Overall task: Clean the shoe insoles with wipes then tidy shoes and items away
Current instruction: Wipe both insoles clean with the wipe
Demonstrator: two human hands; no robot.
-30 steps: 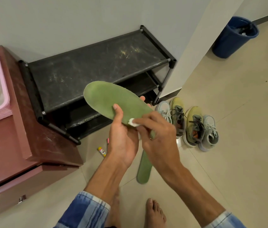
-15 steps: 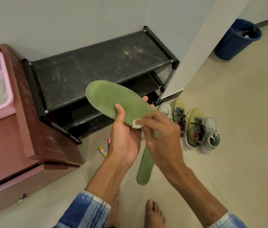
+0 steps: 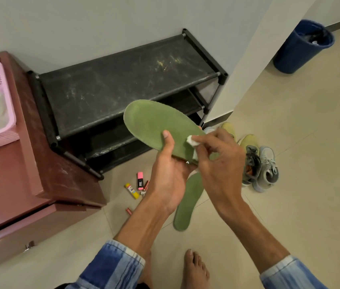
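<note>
The left hand [image 3: 169, 174] grips a green insole [image 3: 156, 124], thumb on top, in front of the black shoe rack [image 3: 123, 80]. The right hand [image 3: 221, 163] pinches a white wipe [image 3: 193, 140] against the insole's surface. A second insole [image 3: 188, 203] lies on the floor below, with the shoes [image 3: 259, 163] to its right.

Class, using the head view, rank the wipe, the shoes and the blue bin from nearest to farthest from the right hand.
1. Wipe: pinched in the right hand, against the insole.
2. Shoes: on the floor, just right of the hand.
3. Blue bin: far back on the right.
</note>
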